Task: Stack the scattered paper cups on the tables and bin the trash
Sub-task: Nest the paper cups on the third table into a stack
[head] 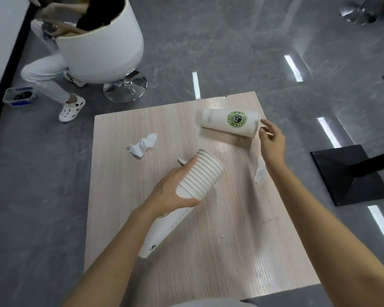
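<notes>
My left hand [172,191] grips a stack of several white paper cups [200,176], tilted over the middle of the wooden table [208,251], rims pointing up and away. A single white paper cup with a green logo [230,121] lies on its side near the table's far right corner. My right hand [272,142] hovers just right of that cup's open rim, fingers relaxed and spread, holding nothing. A crumpled white tissue [143,145] lies left of centre. A torn white scrap [260,170] lies by the right edge, beneath my right wrist.
A white swivel chair [102,49] on a chrome base stands beyond the table's far left, with a person in white trousers [47,76] seated there. A small blue-lidded box [19,96] sits on the grey floor. A black table base [350,173] stands to the right.
</notes>
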The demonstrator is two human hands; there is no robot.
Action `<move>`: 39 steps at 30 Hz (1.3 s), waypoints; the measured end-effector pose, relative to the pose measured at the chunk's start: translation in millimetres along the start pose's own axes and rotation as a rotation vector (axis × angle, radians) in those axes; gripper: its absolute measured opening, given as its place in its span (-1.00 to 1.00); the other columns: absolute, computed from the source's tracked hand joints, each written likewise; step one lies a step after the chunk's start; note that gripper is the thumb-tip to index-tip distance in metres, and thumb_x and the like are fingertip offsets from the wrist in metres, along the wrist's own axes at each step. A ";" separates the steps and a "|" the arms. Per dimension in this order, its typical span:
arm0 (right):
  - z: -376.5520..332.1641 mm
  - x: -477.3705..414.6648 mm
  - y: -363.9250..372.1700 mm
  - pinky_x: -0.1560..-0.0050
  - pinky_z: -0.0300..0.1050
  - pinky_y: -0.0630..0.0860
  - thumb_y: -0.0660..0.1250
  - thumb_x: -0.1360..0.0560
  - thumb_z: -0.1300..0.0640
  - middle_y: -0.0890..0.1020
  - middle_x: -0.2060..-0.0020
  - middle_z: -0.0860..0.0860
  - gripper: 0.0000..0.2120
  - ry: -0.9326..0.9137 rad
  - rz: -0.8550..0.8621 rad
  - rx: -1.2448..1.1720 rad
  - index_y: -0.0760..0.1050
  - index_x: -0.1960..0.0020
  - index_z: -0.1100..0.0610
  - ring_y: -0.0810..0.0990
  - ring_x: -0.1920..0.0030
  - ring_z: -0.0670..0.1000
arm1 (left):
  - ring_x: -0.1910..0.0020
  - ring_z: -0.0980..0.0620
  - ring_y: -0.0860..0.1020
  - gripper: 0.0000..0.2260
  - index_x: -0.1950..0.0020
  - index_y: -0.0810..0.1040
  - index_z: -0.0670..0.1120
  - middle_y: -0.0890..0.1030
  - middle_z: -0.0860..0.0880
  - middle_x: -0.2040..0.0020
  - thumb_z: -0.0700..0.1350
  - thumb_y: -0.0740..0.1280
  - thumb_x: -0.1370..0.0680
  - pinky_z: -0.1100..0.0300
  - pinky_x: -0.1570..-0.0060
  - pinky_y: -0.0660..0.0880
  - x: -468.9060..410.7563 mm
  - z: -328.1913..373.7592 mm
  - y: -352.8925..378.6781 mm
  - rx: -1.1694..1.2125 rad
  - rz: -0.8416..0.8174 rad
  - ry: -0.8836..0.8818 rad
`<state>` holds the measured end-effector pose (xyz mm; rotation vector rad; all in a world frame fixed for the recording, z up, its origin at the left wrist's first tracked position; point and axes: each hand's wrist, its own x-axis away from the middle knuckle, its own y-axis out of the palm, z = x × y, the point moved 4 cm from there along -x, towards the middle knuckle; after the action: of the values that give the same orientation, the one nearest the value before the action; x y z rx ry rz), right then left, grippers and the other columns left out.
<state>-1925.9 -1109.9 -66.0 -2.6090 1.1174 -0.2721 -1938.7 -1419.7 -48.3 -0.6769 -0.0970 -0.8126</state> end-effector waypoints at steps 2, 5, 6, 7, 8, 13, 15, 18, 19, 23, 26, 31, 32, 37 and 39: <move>0.2 -8.9 2.3 -0.12 -0.17 0.46 0.21 -0.55 0.23 0.56 -0.17 0.14 -0.68 0.000 -0.010 0.005 0.49 -0.27 0.06 0.53 -0.10 -0.04 | -0.24 0.10 0.41 -0.05 -0.50 0.03 0.41 0.40 0.07 -0.30 0.03 0.59 -0.35 0.19 -0.16 0.35 -5.1 -1.1 -1.4 0.003 -0.002 -0.014; -2.2 -17.4 9.5 -0.16 -0.20 0.45 0.22 -0.55 0.26 0.55 -0.20 0.05 -0.67 0.002 -0.055 -0.024 0.49 -0.29 0.08 0.51 -0.15 -0.06 | -0.25 0.09 0.41 -0.05 -0.53 0.04 0.38 0.40 0.06 -0.31 0.02 0.59 -0.35 0.19 -0.18 0.35 -10.8 -1.9 -3.8 0.006 0.002 -0.026; -2.9 -20.1 12.5 -0.17 -0.23 0.43 0.22 -0.55 0.28 0.55 -0.21 0.01 -0.66 0.000 -0.072 -0.040 0.49 -0.29 0.09 0.49 -0.17 -0.07 | -0.26 0.09 0.41 -0.05 -0.53 0.05 0.37 0.40 0.06 -0.32 0.02 0.59 -0.35 0.19 -0.19 0.35 -12.3 -2.9 -4.5 0.006 0.002 -0.029; -2.8 -22.6 15.5 -0.18 -0.26 0.42 0.22 -0.55 0.30 0.55 -0.23 -0.01 -0.66 0.000 -0.091 -0.056 0.50 -0.29 0.11 0.48 -0.19 -0.09 | -0.27 0.09 0.40 -0.05 -0.54 0.05 0.36 0.40 0.07 -0.33 0.02 0.59 -0.35 0.19 -0.20 0.35 -13.1 -3.6 -5.2 0.005 0.001 -0.031; -1.9 -25.8 18.5 -0.17 -0.28 0.41 0.22 -0.54 0.31 0.55 -0.23 -0.03 -0.66 0.001 -0.108 -0.067 0.51 -0.27 0.11 0.48 -0.20 -0.09 | -0.28 0.09 0.40 -0.05 -0.54 0.05 0.35 0.39 0.08 -0.34 0.02 0.59 -0.35 0.19 -0.21 0.35 -14.2 -4.5 -6.1 0.008 0.000 -0.034; 2.5 -32.8 27.5 -0.05 -0.37 0.38 0.22 -0.50 0.40 0.58 -0.07 -0.09 -0.65 0.014 -0.127 -0.118 0.56 -0.19 0.11 0.50 -0.06 -0.12 | -0.30 0.11 0.40 -0.05 -0.53 0.05 0.38 0.38 0.10 -0.37 0.09 0.57 -0.31 0.16 -0.24 0.36 -14.1 -9.8 -11.0 0.032 0.000 -0.050; 2.2 -31.5 28.3 -0.01 -0.42 0.39 0.20 -0.50 0.43 0.59 -0.05 -0.06 -0.64 0.024 -0.115 -0.148 0.57 -0.17 0.12 0.52 -0.02 -0.14 | -0.29 0.09 0.40 -0.04 -0.53 0.05 0.38 0.39 0.09 -0.36 0.09 0.57 -0.31 0.15 -0.24 0.36 -13.2 -12.0 -13.1 0.028 0.003 -0.058; 3.8 -29.7 28.6 -0.01 -0.40 0.41 0.21 -0.50 0.42 0.60 -0.07 -0.04 -0.64 0.051 -0.100 -0.200 0.57 -0.15 0.10 0.52 -0.05 -0.13 | -0.30 0.11 0.40 -0.04 -0.52 0.05 0.40 0.39 0.11 -0.36 0.20 0.52 -0.25 0.13 -0.26 0.38 -11.2 -13.1 -16.4 0.031 0.008 -0.066; 4.1 -28.7 28.5 -0.03 -0.37 0.41 0.21 -0.50 0.41 0.60 -0.09 -0.03 -0.65 0.058 -0.096 -0.221 0.57 -0.15 0.09 0.52 -0.08 -0.11 | -0.30 0.12 0.40 -0.04 -0.51 0.05 0.42 0.39 0.12 -0.36 0.23 0.50 -0.23 0.13 -0.26 0.38 -10.5 -13.3 -17.5 0.036 0.010 -0.067; 0.6 -21.5 25.7 -0.11 -0.23 0.44 0.20 -0.50 0.41 0.61 -0.09 -0.06 -0.65 0.059 -0.079 -0.288 0.57 -0.13 0.08 0.54 -0.13 -0.10 | -0.32 0.14 0.39 -0.06 -0.48 0.05 0.48 0.38 0.15 -0.39 0.26 0.48 -0.21 0.13 -0.29 0.37 -6.9 -14.0 -21.5 0.048 0.030 -0.058; -4.6 -13.1 22.2 -0.15 -0.18 0.47 0.19 -0.53 0.39 0.59 -0.09 -0.07 -0.68 0.055 -0.077 -0.341 0.56 -0.13 0.10 0.55 -0.14 -0.11 | -0.34 0.14 0.38 -0.07 -0.47 0.04 0.49 0.35 0.16 -0.41 0.25 0.48 -0.22 0.10 -0.31 0.37 -2.0 -15.9 -24.2 0.049 0.035 -0.045; -12.7 -0.6 15.7 -0.07 -0.27 0.46 0.16 -0.56 0.35 0.62 -0.07 0.02 -0.73 -0.003 -0.072 -0.328 0.59 -0.07 0.13 0.56 -0.08 -0.11 | -0.37 0.22 0.35 -0.07 -0.48 0.07 0.47 0.33 0.22 -0.43 0.16 0.54 -0.26 0.19 -0.29 0.33 9.0 -19.6 -27.0 0.065 0.045 -0.019; -15.4 1.9 15.6 -0.06 -0.31 0.44 0.14 -0.56 0.35 0.63 -0.04 0.00 -0.72 -0.023 -0.083 -0.312 0.59 -0.06 0.14 0.57 -0.05 -0.14 | -0.36 0.23 0.35 -0.06 -0.48 0.08 0.47 0.34 0.22 -0.43 0.11 0.57 -0.28 0.21 -0.27 0.32 10.8 -20.4 -27.1 0.070 0.044 -0.015; -32.4 16.7 19.6 -0.04 -0.35 0.44 0.13 -0.56 0.37 0.65 -0.02 0.05 -0.72 -0.128 -0.169 -0.262 0.60 -0.06 0.20 0.58 -0.04 -0.16 | -0.35 0.24 0.36 -0.04 -0.48 0.08 0.46 0.36 0.19 -0.42 -0.01 0.61 -0.32 0.22 -0.28 0.34 19.1 -20.5 -25.3 0.065 0.031 0.000; -39.2 25.0 24.2 -0.06 -0.30 0.47 0.13 -0.56 0.36 0.64 -0.06 0.11 -0.73 -0.153 -0.215 -0.257 0.59 -0.09 0.23 0.59 -0.08 -0.09 | -0.33 0.31 0.35 -0.04 -0.47 0.08 0.48 0.36 0.22 -0.41 -0.02 0.61 -0.32 0.31 -0.24 0.33 23.2 -18.9 -23.6 0.074 0.030 0.006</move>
<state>-1936.3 -1151.5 -35.9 -2.9228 0.8711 0.0315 -1942.3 -1457.2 -43.2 -0.6048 -0.1109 -0.7780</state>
